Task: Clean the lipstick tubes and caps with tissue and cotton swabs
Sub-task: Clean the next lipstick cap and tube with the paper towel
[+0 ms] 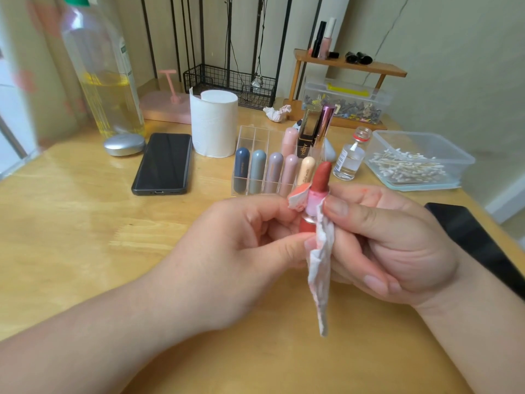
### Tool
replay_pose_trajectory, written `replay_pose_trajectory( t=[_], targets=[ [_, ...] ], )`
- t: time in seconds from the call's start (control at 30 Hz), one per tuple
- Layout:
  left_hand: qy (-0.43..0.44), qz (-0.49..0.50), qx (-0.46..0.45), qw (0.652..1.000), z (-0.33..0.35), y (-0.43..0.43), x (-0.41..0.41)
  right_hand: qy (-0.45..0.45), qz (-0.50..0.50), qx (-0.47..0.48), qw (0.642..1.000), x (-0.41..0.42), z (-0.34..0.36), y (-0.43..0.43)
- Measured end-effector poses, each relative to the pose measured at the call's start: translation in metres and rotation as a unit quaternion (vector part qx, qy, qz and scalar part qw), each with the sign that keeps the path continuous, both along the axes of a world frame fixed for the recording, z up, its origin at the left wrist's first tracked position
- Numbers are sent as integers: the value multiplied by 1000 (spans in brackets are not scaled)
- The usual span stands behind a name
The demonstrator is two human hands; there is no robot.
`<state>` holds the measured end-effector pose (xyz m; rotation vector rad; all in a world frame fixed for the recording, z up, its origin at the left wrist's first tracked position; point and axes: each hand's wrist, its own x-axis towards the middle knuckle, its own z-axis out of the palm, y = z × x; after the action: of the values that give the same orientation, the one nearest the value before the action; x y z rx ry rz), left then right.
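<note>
imo left hand [244,237] pinches the lipstick [322,177] upright btw both hands, bullet poking clear, so right hand [392,245] can pinch the tissue [321,280] vs its collar, prob wiping smears.

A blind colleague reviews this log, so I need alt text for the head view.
The left hand holds an open red lipstick upright over a wooden table while the right hand presses stained tissue round its collar. Behind: an organizer of capped lipsticks, a tissue roll, a phone, a small bottle, a tub of swabs.
</note>
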<state>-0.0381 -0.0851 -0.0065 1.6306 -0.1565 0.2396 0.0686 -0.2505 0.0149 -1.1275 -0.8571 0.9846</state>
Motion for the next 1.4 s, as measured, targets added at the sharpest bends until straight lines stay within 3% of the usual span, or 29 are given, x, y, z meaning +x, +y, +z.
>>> replay_pose_trajectory(
  t=[0.17,0.4,0.57,0.77,0.93,1.07,1.4],
  targets=[
    [11,5,4,1000,0,2,0,1,1,3,1000,-2,-1,0],
    [29,-120,-64,990,4,6,2,-11,4,-25,1000,-2,2,-2],
    [33,-116,-121,985,4,8,3,29,26,4,999,3,5,-7],
    [42,-119,-105,986,8,6,2,29,0,17,999,5,3,-7],
    [25,-78,-109,991,9,5,2,14,-32,18,999,1,0,-5],
    [22,-62,-138,988,10,4,0,53,-12,25,998,-1,-3,-3],
    [30,20,-57,998,14,0,-4,24,-3,20,1000,-5,-1,-1]
  ],
)
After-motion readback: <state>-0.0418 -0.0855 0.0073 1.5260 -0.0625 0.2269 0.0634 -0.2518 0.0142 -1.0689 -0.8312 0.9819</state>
